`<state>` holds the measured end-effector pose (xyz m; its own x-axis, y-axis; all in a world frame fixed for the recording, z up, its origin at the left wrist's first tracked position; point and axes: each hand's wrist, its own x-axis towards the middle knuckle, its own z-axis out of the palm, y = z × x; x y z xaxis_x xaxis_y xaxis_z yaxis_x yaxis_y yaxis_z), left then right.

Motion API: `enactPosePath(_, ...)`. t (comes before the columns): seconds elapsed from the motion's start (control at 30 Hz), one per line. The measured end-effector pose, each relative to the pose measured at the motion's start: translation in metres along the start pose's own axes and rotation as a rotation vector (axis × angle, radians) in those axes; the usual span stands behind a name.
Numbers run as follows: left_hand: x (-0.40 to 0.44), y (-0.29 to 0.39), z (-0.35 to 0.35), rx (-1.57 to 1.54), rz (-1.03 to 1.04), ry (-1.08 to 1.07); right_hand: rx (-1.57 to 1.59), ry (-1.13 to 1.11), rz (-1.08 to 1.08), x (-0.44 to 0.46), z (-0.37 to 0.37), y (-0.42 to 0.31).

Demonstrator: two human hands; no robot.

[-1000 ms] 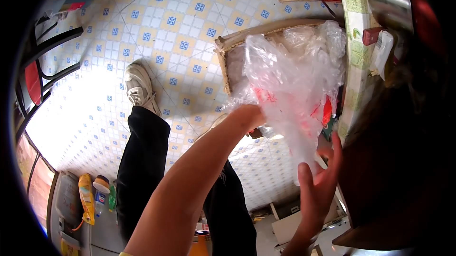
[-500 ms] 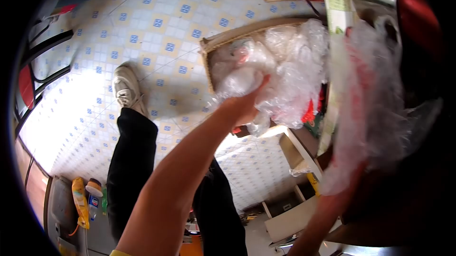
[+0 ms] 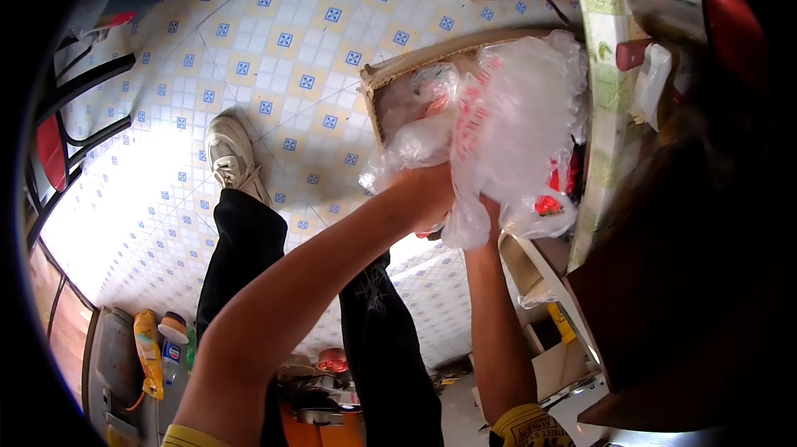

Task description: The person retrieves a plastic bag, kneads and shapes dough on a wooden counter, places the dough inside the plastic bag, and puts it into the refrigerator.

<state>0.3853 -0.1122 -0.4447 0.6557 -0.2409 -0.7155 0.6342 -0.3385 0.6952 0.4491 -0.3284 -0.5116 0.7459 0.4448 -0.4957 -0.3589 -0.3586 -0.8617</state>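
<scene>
A crumpled clear plastic bag with red print (image 3: 519, 107) spreads over the cardboard box, held from below by my right hand (image 3: 488, 213), which its folds mostly cover. My left hand (image 3: 430, 192) is at the box's near edge, against the same bag; its fingers are hidden behind the plastic. More clear plastic bags (image 3: 419, 140) fill the cardboard box (image 3: 369, 107), bunched beside my left hand. Something red (image 3: 550, 205) shows through the plastic at the box's right side.
A counter edge with a green-and-white checked cover (image 3: 606, 73) runs along the right, with a red-handled object (image 3: 633, 54) on it. An open drawer (image 3: 527, 268) lies below the box. Black chair legs (image 3: 91, 86) stand at left; a shoe (image 3: 230, 152) rests on the tiled floor (image 3: 274, 57).
My right hand has brought the red-printed plastic bag left from the counter side to above the box. My left hand has stayed near the box's edge.
</scene>
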Motion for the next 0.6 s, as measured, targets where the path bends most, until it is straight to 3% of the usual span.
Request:
enactPosePath(0.07, -0.015, -0.009, 0.004, -0.062, 0.294, 0.218, 0.785, -0.124, 0.211, 0.015, -0.008, 0.011)
enactPosePath(0.1, -0.015, -0.018, 0.020, 0.105, 0.562, 0.606, 1.178, -0.184, 0.309, 0.020, -0.011, 0.014)
enactPosePath(0.13, -0.022, -0.019, 0.020, 0.107, 0.557, 0.604, 1.572, -0.248, 0.405, 0.024, -0.012, 0.015)
enactPosePath(0.17, -0.028, -0.018, 0.019, 0.137, 0.672, 0.752, 1.018, -0.079, 0.277, 0.022, -0.013, 0.016)
enactPosePath(0.2, -0.036, -0.017, 0.020, 0.166, 0.787, 0.899, 1.021, -0.073, 0.279, 0.018, -0.015, 0.017)
enactPosePath(0.27, -0.060, -0.016, 0.027, 0.113, 0.746, 0.890, 1.004, 0.060, 0.451, 0.013, 0.015, -0.027)
enactPosePath(0.33, -0.080, -0.006, 0.024, 0.120, 0.397, 1.059, 0.863, -0.176, 0.389, 0.017, -0.011, -0.001)
enactPosePath(0.4, -0.070, -0.009, 0.001, 0.270, 0.230, 1.139, 0.873, 0.150, 0.513, 0.011, 0.007, -0.028)
enactPosePath(0.43, -0.060, -0.023, -0.007, 0.173, 0.225, 1.063, 0.878, 0.155, 0.514, 0.012, -0.005, -0.023)
enactPosePath(0.47, -0.052, -0.034, -0.017, 0.077, 0.214, 0.988, 0.951, -0.130, 0.504, 0.017, -0.019, -0.022)
enactPosePath(0.53, -0.046, -0.044, -0.037, -0.296, 0.050, 1.069, 1.013, -0.418, 0.494, 0.016, -0.026, -0.019)
enactPosePath(0.6, -0.059, -0.029, -0.062, -0.467, -0.071, 0.993, 0.989, -0.125, 0.491, 0.007, 0.011, -0.060)
